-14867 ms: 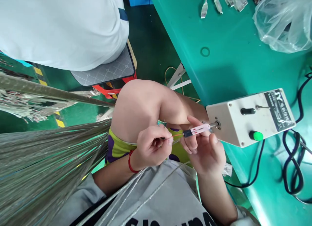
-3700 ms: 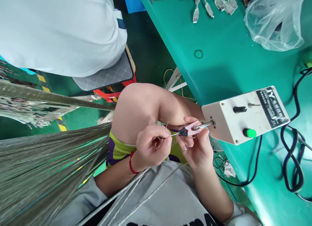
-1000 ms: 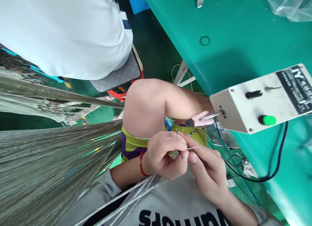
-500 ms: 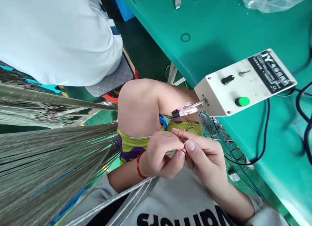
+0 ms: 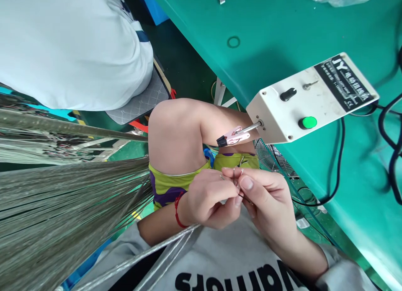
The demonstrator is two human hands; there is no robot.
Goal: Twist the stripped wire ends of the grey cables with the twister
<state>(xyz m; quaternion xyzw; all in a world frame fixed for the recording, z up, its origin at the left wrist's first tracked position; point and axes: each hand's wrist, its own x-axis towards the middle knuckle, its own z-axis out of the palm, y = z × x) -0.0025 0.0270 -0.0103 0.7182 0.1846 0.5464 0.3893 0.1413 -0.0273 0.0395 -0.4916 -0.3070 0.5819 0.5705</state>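
Note:
My left hand [image 5: 209, 199], with a red string bracelet [image 5: 179, 209] at its wrist, is closed in a pinch on thin wires. Fingertip to fingertip with it, my right hand [image 5: 268, 203] pinches the same thin wires [image 5: 234, 176] between thumb and forefinger. Short dark and pale wire ends stick up between the fingers; their exact number is hidden. Silvery cables [image 5: 157, 250] run from beneath my left hand to the lower left. Above the hands, a pink clip [image 5: 236, 137] with a black tip sits on the metal shaft of a white machine box [image 5: 301, 109].
The box, with a green button [image 5: 309, 122] and black knob, rests at the edge of the green table [image 5: 194, 14]. Black cords [image 5: 339, 173] hang right. Bundled grey cables [image 5: 63, 215] fill the left side. A person in white [image 5: 78, 52] sits upper left. A fan [image 5: 276, 159] stands below.
The view has shifted slightly, so the table and box appear further up and left. My fingers have shifted on the wires; the pale wire that slanted over my right thumb now stands more upright.

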